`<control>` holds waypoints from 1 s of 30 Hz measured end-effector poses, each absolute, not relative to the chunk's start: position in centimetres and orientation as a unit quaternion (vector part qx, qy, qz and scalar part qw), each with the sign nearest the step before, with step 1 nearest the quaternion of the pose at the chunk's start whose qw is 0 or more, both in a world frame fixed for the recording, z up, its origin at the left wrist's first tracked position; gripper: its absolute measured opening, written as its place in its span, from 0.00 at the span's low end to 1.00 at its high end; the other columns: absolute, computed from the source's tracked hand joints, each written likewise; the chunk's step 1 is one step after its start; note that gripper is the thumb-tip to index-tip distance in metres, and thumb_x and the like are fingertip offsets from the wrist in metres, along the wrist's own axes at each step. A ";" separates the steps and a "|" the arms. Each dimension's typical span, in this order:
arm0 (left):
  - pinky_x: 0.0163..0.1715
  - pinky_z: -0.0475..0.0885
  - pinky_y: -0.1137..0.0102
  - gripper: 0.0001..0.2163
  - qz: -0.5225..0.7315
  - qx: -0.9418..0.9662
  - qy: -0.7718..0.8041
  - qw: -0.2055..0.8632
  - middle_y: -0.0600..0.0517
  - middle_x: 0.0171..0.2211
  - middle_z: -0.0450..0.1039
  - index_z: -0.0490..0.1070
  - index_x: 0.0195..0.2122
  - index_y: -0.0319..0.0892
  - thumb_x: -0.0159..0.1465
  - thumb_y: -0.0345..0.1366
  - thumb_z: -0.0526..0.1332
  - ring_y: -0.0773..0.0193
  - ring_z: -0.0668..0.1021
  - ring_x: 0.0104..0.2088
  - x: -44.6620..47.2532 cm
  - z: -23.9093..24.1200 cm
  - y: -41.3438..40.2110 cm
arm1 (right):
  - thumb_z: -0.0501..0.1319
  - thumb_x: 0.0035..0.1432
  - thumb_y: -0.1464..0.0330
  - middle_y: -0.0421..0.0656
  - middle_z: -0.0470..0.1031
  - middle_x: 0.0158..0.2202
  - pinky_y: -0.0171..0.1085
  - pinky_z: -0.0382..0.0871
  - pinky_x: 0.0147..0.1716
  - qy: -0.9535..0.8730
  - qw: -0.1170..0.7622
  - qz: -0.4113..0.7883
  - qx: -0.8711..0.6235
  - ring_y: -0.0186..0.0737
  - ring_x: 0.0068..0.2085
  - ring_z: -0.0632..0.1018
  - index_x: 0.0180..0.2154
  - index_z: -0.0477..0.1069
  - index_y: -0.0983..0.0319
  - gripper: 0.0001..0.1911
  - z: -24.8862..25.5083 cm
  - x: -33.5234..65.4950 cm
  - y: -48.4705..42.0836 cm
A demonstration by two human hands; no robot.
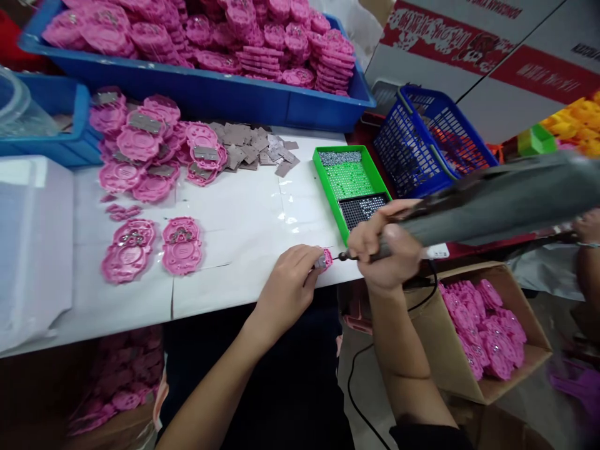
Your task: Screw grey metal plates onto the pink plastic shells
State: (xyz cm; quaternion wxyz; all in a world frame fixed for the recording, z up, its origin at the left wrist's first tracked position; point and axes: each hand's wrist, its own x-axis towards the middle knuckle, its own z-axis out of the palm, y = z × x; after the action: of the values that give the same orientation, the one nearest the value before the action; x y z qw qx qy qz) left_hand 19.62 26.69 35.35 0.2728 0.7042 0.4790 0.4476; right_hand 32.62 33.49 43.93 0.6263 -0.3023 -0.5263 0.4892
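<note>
My left hand (288,284) is closed in a pinch on a small pink plastic piece (325,259) at the front edge of the white table (244,219). My right hand (387,253) is wrapped round a grey electric screwdriver (497,200), whose dark tip (344,255) points left at the pink piece. A black cord (356,369) hangs down from the tool. Just behind my right hand sits a green tray (351,181) of small screws. Two pink oval parts (154,247) lie flat on the table to the left.
A heap of pink parts (150,144) and grey square pads (248,150) lies further back. A blue bin (201,56) is full of pink parts. A blue basket (426,140) stands right, and a cardboard box (482,331) of pink parts below. A white box (32,244) sits left. Another person's hand (588,228) shows at right.
</note>
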 end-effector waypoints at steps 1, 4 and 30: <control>0.54 0.75 0.56 0.11 0.449 0.705 0.488 0.250 0.45 0.50 0.79 0.72 0.52 0.44 0.71 0.28 0.59 0.54 0.78 0.52 19.8 35.2 26.6 | 0.66 0.52 0.62 0.28 0.56 0.13 0.34 0.52 0.10 -0.518 0.653 0.463 -0.302 0.29 0.11 0.54 0.36 0.68 0.55 0.10 44.7 33.1 33.6; 0.51 0.74 0.56 0.08 0.432 0.706 0.535 0.169 0.43 0.51 0.78 0.74 0.50 0.43 0.71 0.31 0.61 0.51 0.78 0.52 20.4 35.2 25.9 | 0.62 0.53 0.63 0.29 0.53 0.15 0.35 0.51 0.11 -0.494 0.730 0.351 -0.317 0.29 0.12 0.53 0.36 0.68 0.56 0.08 46.7 34.8 34.4; 0.47 0.78 0.56 0.08 0.473 0.697 0.498 0.206 0.47 0.45 0.80 0.77 0.47 0.44 0.69 0.28 0.63 0.54 0.78 0.47 19.1 34.5 26.1 | 0.62 0.58 0.60 0.29 0.54 0.16 0.35 0.54 0.13 -0.498 0.732 0.254 -0.390 0.31 0.13 0.58 0.36 0.66 0.55 0.08 42.4 37.8 44.1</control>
State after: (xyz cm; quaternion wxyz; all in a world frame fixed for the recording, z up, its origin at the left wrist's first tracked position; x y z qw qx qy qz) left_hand 19.09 26.10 34.53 0.2062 0.6970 0.4979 0.4731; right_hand 37.78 44.14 42.45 0.7317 -0.3902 -0.4980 0.2537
